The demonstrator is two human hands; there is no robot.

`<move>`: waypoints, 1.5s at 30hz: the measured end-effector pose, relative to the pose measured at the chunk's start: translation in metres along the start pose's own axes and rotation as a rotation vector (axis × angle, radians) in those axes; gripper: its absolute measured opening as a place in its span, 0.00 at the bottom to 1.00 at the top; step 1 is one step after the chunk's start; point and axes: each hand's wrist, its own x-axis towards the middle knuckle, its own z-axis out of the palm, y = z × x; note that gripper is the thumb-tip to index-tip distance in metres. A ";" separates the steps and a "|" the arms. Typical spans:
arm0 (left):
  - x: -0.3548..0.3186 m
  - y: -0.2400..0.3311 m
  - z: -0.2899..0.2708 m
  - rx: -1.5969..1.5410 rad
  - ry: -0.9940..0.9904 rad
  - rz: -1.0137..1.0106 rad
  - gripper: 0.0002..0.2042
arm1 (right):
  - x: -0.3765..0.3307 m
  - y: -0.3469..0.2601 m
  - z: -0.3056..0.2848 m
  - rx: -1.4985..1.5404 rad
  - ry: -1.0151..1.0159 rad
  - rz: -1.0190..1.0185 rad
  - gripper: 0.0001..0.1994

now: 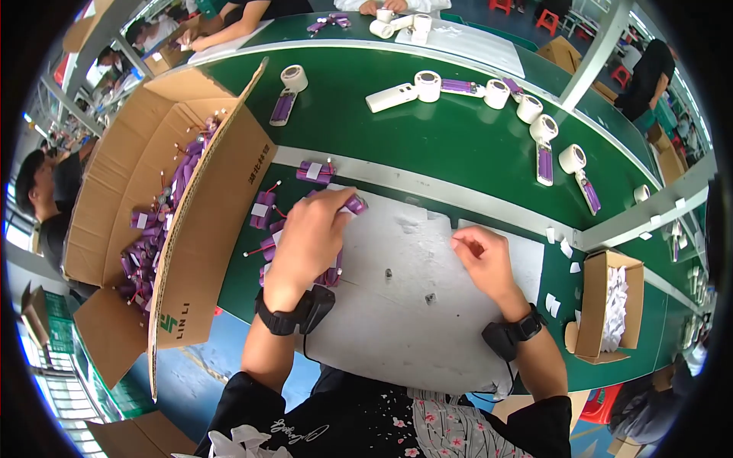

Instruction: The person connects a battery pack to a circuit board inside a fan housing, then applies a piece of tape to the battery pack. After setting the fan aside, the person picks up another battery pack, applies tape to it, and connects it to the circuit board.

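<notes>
1. At a green bench (458, 145), our left hand (309, 233) curls over a heap of purple battery packs (267, 229) and closes its fingertips on 1 pack (354, 204) at the heap's far right edge, above a white sheet (397, 320).
2. Our right hand (481, 256) rests on the same sheet, well apart from the heap, its thumb and forefinger pinched together; whether anything small sits between them we cannot tell.
3. We judge each pack to be light and rigid: short cylinders bound in smooth purple wrap, likely a little slippery, with a white label on some.
4. Thin red wires trail from the packs, and we judge these to be the fragile part, apt to snag on neighbours in the heap.
5. We reckon the safest hold is across the wrapped body, thumb on 1 side and fingers on the other, never by the wires.
6. A large open cardboard box (206, 221) stands just left of the heap with many more purple packs inside; a small carton of white slips (603, 305) sits to our right.
7. White handheld casings with round heads (405, 90) lie on the bench beyond, where other people work.
</notes>
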 end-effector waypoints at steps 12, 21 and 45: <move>0.026 0.069 0.062 -0.624 -0.541 -0.051 0.30 | -0.005 -0.023 0.005 -0.098 0.080 -0.454 0.25; 0.152 0.071 0.019 -0.027 -0.419 0.294 0.27 | -0.008 0.000 0.008 0.298 0.045 0.072 0.20; 0.477 -0.168 0.204 0.358 -0.261 0.058 0.38 | 0.017 -0.033 0.003 0.088 -0.117 0.056 0.23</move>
